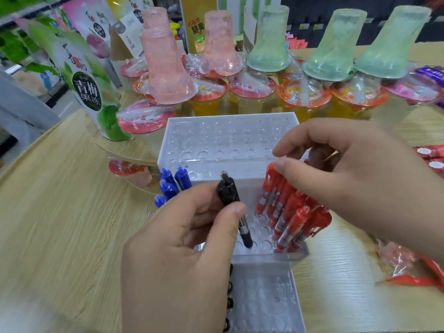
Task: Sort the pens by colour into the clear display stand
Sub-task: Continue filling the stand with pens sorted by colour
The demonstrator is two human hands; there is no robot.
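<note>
The clear display stand [223, 140] rises in steps at the table's middle, its tiers dotted with round holes. Several blue pens [171, 185] stand in its left side. Several red pens [288, 212] lean in its right side. My left hand [177, 255] pinches a black pen [231, 200] by its upper barrel, the tip resting in a hole of the middle tier. My right hand [355, 174] hovers over the red pens, thumb touching the top of one, holding nothing I can make out. Dark pen tops [229, 299] peek out under my left hand.
Jelly drink cups with red and orange lids [302, 94] crowd the table behind the stand, with pink and green upturned cups on top. A green jelly pouch [89, 92] stands at the back left. Red wrapped packets [408, 267] lie at the right edge.
</note>
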